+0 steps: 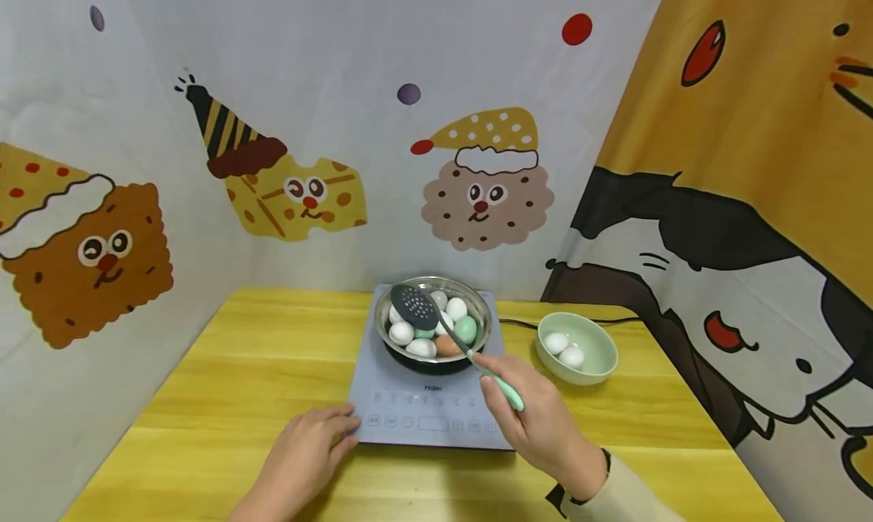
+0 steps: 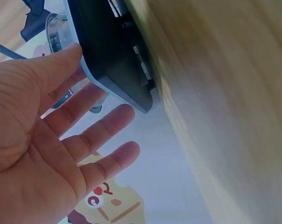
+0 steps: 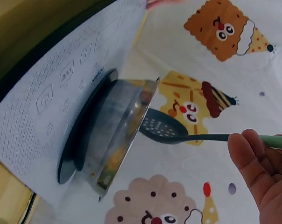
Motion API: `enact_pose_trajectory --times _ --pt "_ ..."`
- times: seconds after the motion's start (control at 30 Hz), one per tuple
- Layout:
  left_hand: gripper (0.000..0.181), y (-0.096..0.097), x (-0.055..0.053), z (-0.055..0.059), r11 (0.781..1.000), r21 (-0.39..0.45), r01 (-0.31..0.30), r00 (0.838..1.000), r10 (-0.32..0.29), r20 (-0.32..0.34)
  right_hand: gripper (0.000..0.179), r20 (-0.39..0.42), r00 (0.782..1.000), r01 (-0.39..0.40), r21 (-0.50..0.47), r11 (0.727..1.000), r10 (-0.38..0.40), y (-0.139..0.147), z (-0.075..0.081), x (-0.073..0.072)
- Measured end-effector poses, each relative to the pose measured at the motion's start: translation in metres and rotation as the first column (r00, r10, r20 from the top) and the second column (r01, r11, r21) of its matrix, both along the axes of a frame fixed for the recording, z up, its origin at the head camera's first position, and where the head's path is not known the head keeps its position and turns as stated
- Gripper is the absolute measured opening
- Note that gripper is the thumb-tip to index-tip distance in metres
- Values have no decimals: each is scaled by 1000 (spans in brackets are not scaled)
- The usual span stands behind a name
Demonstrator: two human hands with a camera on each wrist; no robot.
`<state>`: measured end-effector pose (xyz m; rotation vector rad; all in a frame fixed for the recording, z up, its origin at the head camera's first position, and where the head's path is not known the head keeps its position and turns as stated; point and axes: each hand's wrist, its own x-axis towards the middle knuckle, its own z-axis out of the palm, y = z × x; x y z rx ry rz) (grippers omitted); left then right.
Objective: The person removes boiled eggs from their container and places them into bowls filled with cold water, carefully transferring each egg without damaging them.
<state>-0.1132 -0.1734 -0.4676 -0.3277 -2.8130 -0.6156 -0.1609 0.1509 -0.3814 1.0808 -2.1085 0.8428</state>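
Observation:
My right hand (image 1: 535,412) grips the light green handle of a slotted spoon (image 1: 414,307). The spoon's dark perforated head is over the left part of a round metal basin (image 1: 486,332). White, green and brown eggs (image 1: 448,346) lie in this basin, several of them, some hidden by the spoon. Under it is a flat induction cooker (image 1: 436,408). My left hand (image 1: 307,446) touches the cooker's front left edge with thumb and fingertips; in the left wrist view its fingers (image 2: 117,116) are spread and hold nothing.
To the right of the cooker stands a pale green bowl (image 1: 607,372) with two white eggs (image 1: 571,356) inside. A black cord (image 1: 518,323) runs behind that bowl. The yellow wooden table (image 1: 273,355) meets a cartoon-printed curtain (image 1: 327,90) at the back.

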Motion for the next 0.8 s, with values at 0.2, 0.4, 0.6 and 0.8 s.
enact_pose_trajectory --times 0.2,0.4,0.6,0.8 --pt "22 1 -2 2 1000 -10 8 1000 -8 4 32 -112 993 -18 121 992 32 -4 11 11" --pt "21 1 -1 1 1000 -11 1 1000 -1 12 35 -146 986 -46 252 967 85 -8 19 5" --pt "22 2 -1 0 1000 -5 -1 1000 1 7 36 -127 987 -60 275 960 98 -5 24 -3" --pt "22 1 -1 -1 1000 3 1 1000 -1 -9 36 -120 987 -63 329 942 108 4 31 -6"
